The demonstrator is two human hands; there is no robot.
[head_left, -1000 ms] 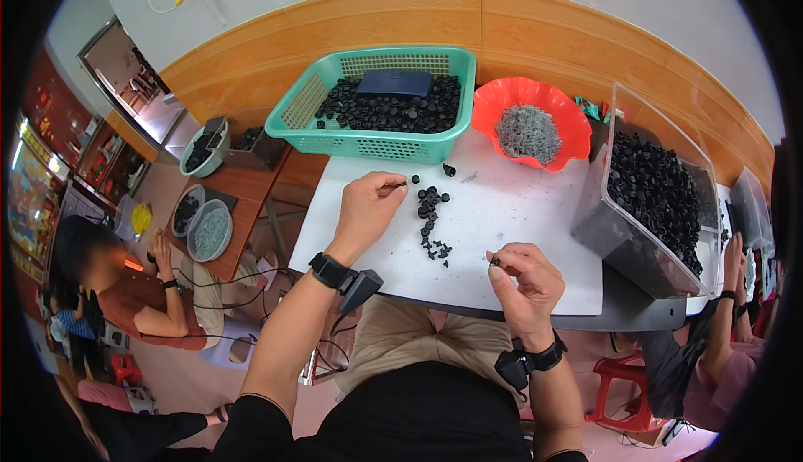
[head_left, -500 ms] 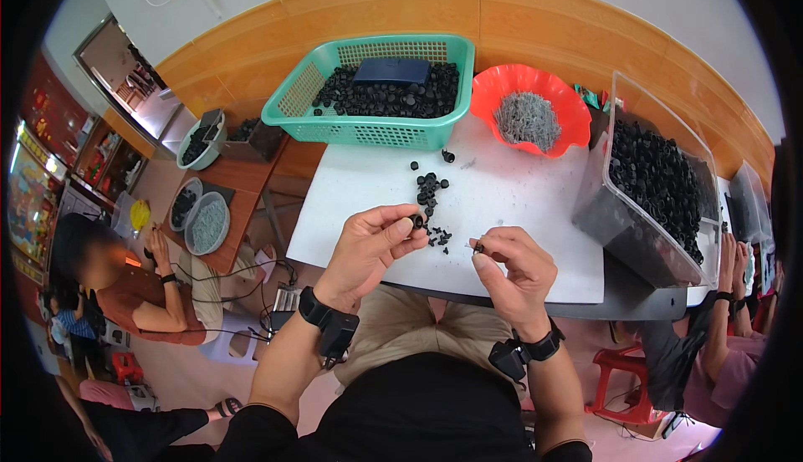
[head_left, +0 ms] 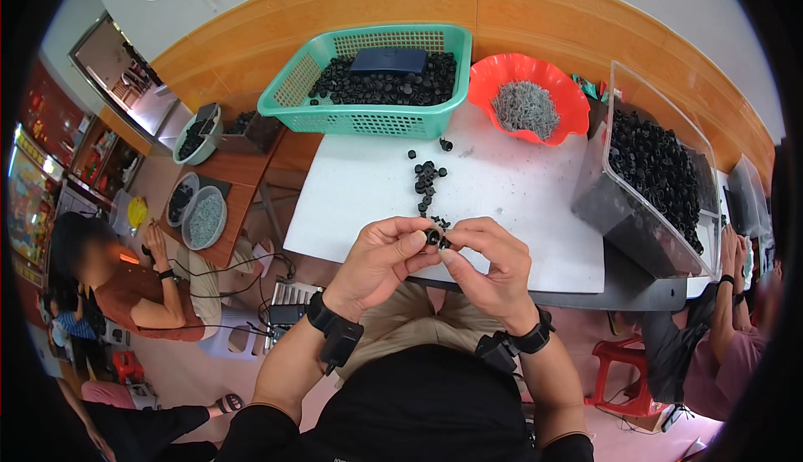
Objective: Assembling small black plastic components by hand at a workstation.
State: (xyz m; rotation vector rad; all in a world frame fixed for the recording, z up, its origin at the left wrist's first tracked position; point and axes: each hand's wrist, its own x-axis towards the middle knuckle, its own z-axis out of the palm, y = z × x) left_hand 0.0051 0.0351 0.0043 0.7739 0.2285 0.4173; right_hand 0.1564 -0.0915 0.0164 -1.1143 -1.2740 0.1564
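My left hand (head_left: 376, 257) pinches a round black cap (head_left: 432, 236) between thumb and fingers, its hollow side showing. Right beside it, my right hand (head_left: 495, 265) closes on a small black plastic piece (head_left: 444, 244), held against or very near the cap. Fingers hide most of that piece, so its exact kind is unclear. Both hands are together over the front edge of the white tabletop (head_left: 535, 211). Just beyond them, loose black caps (head_left: 427, 176) and smaller black pieces (head_left: 441, 222) lie in a line, the nearest partly covered by my fingers.
At the back stands a green basket (head_left: 368, 122) of black caps with a dark blue box (head_left: 389, 61) on top. A red scalloped bowl (head_left: 575, 98) holds thin grey pieces. On the right, a clear bin (head_left: 598, 207) is full of black parts. Co-workers (head_left: 150, 295) sit on both sides.
My right hand has moved left with its small piece, up to the cap in my left hand. The left hand has shifted slightly right and down, and the whole view has tilted a little.
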